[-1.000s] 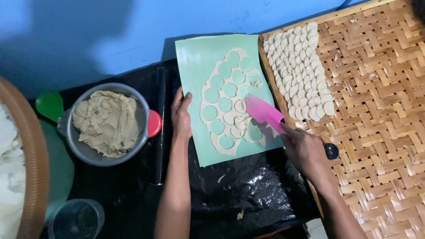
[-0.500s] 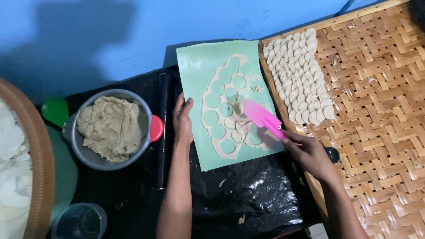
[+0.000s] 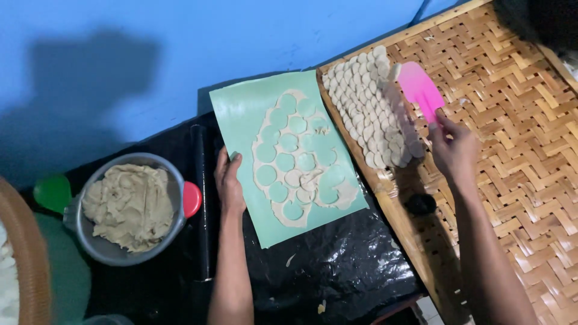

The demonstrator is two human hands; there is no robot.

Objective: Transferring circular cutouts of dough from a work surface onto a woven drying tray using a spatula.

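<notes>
At the far left edge a woven basket rim (image 3: 27,265) is seen, and beside it a green object (image 3: 52,192) that cannot be identified. Next to that, a grey metal bowl (image 3: 90,241) stands on the counter (image 3: 337,271), which is covered in black plastic; the bowl is filled with a large lump of beige dough (image 3: 129,206), judged to be stock not yet rolled. A red knob-like piece (image 3: 192,199) touches the bowl's right rim, and a dark rolling pin (image 3: 201,198) lies just beside it, pointing from near to far.

The left hand (image 3: 229,183) is laid flat, fingers extended, on the left edge of a pale green mat (image 3: 241,114), so that the mat is pinned down; nothing is grasped by it. On the mat a rolled dough sheet (image 3: 299,157) is spread, and many round holes have been cut through it; most discs appear lifted out, while a few pieces seem to remain near the middle and lower right.

To the right, a woven bamboo tray (image 3: 518,132) overlaps the counter. Along its left edge the cut dough discs (image 3: 367,105) are set in close overlapping rows. The right hand (image 3: 454,147) is closed around the handle of a pink spatula (image 3: 419,88), whose blade is held just beside the right side of those rows, over the tray. Most of the tray is bare weave, so the work is judged partly done. A small dark round object (image 3: 421,204) lies on the tray's near left part.
</notes>
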